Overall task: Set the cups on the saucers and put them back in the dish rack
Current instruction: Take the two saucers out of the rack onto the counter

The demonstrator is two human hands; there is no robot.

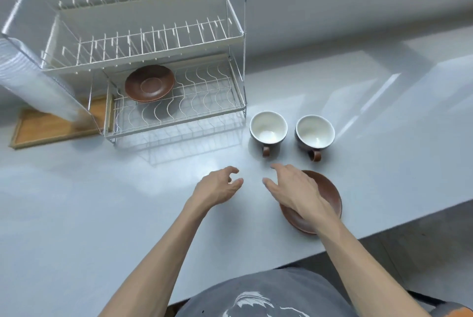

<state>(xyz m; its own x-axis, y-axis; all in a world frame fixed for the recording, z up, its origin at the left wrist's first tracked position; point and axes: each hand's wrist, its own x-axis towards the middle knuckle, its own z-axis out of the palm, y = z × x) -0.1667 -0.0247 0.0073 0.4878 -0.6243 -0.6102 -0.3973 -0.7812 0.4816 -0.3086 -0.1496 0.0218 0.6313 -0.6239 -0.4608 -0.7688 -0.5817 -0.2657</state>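
Note:
Two dark cups with white insides and brown handles stand upright on the grey counter: the left cup (pixel 268 127) and the right cup (pixel 315 131). One brown saucer (pixel 330 197) lies on the counter below them, partly hidden by my right hand (pixel 294 188), which hovers over its left part with fingers spread and empty. My left hand (pixel 220 185) floats above the counter left of it, fingers loosely curled, holding nothing. A second brown saucer (pixel 149 83) rests on the lower tier of the wire dish rack (pixel 179 117).
The rack's upper tier (pixel 143 45) holds no dishes. A wooden tray (pixel 56 127) and a clear plastic cover (pixel 33 81) sit left of the rack. The counter's front edge (pixel 384 229) runs diagonally at lower right. A wall ledge lies behind.

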